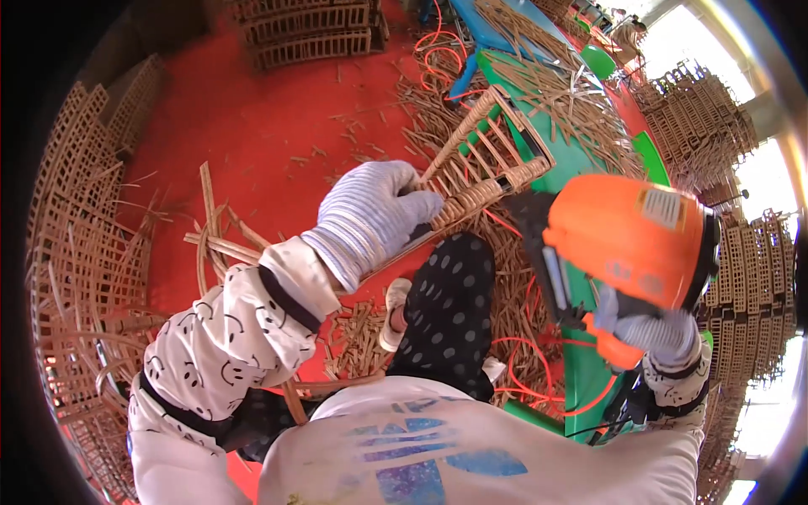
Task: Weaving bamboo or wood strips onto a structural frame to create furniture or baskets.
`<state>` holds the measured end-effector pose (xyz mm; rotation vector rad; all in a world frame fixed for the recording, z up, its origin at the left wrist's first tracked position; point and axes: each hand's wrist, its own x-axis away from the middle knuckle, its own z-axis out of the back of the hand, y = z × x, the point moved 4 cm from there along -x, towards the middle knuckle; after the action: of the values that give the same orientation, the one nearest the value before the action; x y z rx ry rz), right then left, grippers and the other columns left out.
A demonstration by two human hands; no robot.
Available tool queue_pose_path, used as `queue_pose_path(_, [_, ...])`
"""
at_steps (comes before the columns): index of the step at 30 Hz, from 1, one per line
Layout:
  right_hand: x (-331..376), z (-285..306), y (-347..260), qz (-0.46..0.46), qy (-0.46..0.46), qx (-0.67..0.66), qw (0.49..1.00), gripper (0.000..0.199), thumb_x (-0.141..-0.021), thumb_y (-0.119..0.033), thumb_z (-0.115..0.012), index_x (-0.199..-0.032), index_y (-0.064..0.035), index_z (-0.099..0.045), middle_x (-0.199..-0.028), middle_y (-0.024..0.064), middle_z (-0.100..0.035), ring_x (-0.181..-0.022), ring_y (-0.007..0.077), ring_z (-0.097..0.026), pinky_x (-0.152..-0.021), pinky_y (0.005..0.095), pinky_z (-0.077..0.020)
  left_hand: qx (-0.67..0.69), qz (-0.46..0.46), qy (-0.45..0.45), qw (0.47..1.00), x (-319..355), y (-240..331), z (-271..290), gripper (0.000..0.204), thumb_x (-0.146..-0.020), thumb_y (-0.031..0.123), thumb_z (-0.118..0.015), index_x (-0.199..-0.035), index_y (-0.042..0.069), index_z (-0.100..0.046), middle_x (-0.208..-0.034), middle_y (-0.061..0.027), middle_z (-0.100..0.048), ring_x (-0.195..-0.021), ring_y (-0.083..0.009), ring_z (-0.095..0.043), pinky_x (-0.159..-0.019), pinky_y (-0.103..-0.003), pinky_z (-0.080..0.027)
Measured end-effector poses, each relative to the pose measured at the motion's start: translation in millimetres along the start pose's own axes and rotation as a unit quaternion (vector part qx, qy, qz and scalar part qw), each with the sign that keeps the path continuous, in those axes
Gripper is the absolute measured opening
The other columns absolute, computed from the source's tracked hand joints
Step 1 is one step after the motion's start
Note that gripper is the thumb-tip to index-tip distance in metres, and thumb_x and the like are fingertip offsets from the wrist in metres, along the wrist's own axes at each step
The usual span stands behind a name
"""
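Observation:
My left hand [368,217], in a striped grey-white glove, is closed on the near left end of a wicker frame [465,195]. The frame is tilted, with brown strips wrapped round its edges and several thin slats across its middle. My right hand [652,326], gloved alike, grips the handle of an orange and black nail gun [627,240]. The gun's dark nose is close to the frame's right corner; I cannot tell whether they touch. Part of the right hand is hidden behind the gun and blurred.
Loose wicker strips lie over a green table [526,94] and a blue table [497,34]. An orange air hose [539,358] loops below. Stacked wicker frames stand left [80,219], behind [307,34] and right [694,118]. Offcuts [362,341] litter the red floor [244,109].

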<state>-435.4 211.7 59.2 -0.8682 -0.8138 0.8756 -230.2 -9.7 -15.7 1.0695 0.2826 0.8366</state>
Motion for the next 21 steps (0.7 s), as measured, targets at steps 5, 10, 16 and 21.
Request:
queue_pose_path(5, [0.0, -22.4, -4.1, 0.144, -0.234, 0.314, 0.909, 0.052, -0.072, -0.009, -0.066, -0.121, -0.0071, -0.048, -0.113, 0.0083, -0.055, -0.102, 0.0201, -0.055, -0.084, 0.0360, -0.0466, 0.082, 0.068, -0.033, 0.994, -3.6, -6.7, -9.4, 0.017, -0.079, 0.019, -0.065, -0.079, 0.002, -0.063, -0.065, -0.0011, -0.060, -0.057, -0.0068, -0.051, -0.052, -0.025, -0.043])
queue_pose_path(10, [-6.6, -33.1, -20.1, 0.151, -0.177, 0.235, 0.944, 0.059, -0.068, -0.008, -0.074, -0.121, -0.0048, -0.048, -0.114, 0.0099, -0.054, -0.102, 0.0210, -0.054, -0.086, 0.0361, -0.0451, 0.098, 0.069, -0.039, 0.992, -3.3, -5.4, -12.9, 0.017, -0.078, 0.019, -0.066, -0.079, 0.002, -0.063, -0.067, -0.0023, -0.061, -0.059, -0.0079, -0.053, -0.055, -0.025, -0.044])
queue_pose_path(16, [-4.9, -52.2, -41.1, 0.104, -0.174, 0.122, 0.972, 0.038, -0.070, -0.003, -0.068, -0.106, -0.0047, -0.054, -0.098, 0.0069, -0.058, -0.088, 0.0183, -0.056, -0.076, 0.0327, -0.0471, 0.100, 0.059, -0.028, 0.993, 7.6, -7.0, -12.7, 0.018, -0.078, 0.020, -0.065, -0.079, 0.002, -0.063, -0.066, -0.0033, -0.061, -0.058, -0.0086, -0.052, -0.056, -0.027, -0.044])
queue_pose_path(21, [-2.7, -56.7, -42.3, 0.055, -0.164, 0.038, 0.984, 0.025, -0.070, 0.001, -0.066, -0.093, -0.0056, -0.058, -0.084, 0.0035, -0.060, -0.076, 0.0155, -0.058, -0.068, 0.0304, -0.0478, 0.100, 0.046, -0.040, 0.993, 5.4, -6.8, -16.3, 0.019, -0.077, 0.021, -0.066, -0.079, 0.002, -0.063, -0.064, -0.0031, -0.059, -0.057, -0.0095, -0.051, -0.054, -0.028, -0.044])
